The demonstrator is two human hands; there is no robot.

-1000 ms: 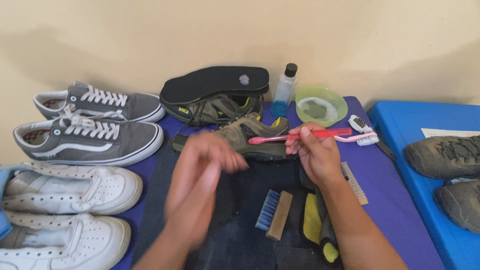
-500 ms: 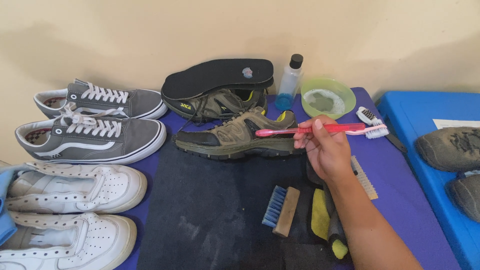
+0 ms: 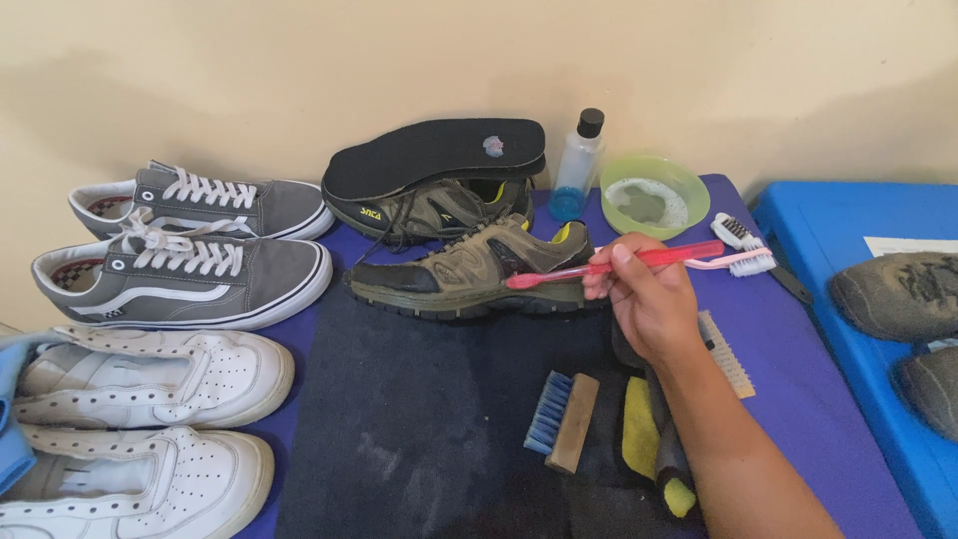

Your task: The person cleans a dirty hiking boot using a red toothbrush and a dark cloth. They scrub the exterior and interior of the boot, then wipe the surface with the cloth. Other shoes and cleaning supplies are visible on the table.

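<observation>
Right hand [image 3: 649,304], centre right of frame, clenched around a pink toothbrush [image 3: 639,262], bristle head toward the right, handle tip over the heel of an olive hiking shoe [image 3: 469,269] at centre. Left hand out of view; state not shown. Shoe resting on a dark mat [image 3: 419,419] atop the purple counter [image 3: 778,349], unsteadied. Likely to slide or tip under brushing pressure with nothing bracing it. Green bowl [image 3: 656,195] of foamy liquid and clear bottle [image 3: 577,165] just behind, upper centre: risk of knock or spill from a careless reach. Blue-bristled wooden brush [image 3: 562,421] lying near the forearm, easily nudged. Grey and white sneakers [image 3: 180,265] at left, open to splashes.
</observation>
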